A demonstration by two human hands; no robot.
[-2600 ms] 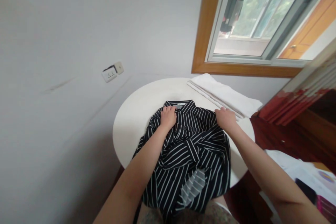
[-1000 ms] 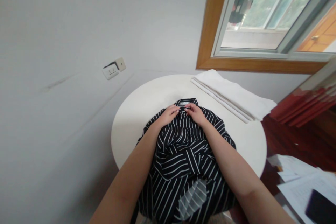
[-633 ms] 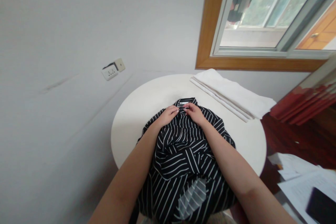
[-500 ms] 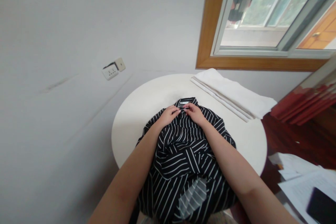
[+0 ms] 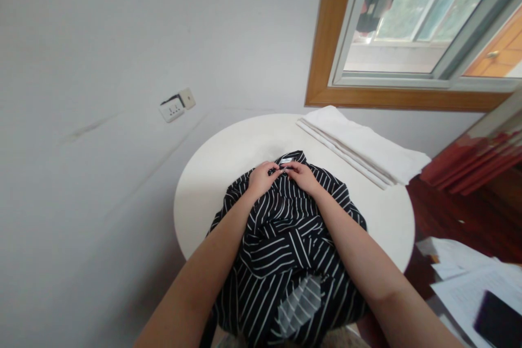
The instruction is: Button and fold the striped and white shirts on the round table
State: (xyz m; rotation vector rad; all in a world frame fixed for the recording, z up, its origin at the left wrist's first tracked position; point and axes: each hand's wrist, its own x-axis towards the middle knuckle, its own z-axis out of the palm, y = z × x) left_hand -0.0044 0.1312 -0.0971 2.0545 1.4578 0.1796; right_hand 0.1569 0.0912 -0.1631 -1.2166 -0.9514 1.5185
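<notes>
A black shirt with white stripes (image 5: 281,244) lies rumpled on a round white table (image 5: 204,185), its collar toward the wall and its lower part hanging over the near edge. A pale label (image 5: 287,160) shows inside the collar. My left hand (image 5: 264,178) pinches the cloth at the collar's front from the left. From the right, my right hand (image 5: 300,175) pinches the same spot, fingertips almost touching those of the left. What exactly sits between the fingertips, perhaps a button, is too small to make out. A grey-white patch of the cloth's inner side (image 5: 299,307) faces up near the bottom.
A folded white cloth (image 5: 362,144) rests on the table's far right, below a wood-framed window (image 5: 318,54). At the lower right are papers (image 5: 481,288) and a dark phone-like object (image 5: 499,318). A socket (image 5: 172,110) is on the wall; a red curtain (image 5: 468,163) hangs right.
My left hand has shifted slightly right, its fingertips closer to the right hand's at the collar. The shirt's collar has moved very little; the rest stays as it was.
</notes>
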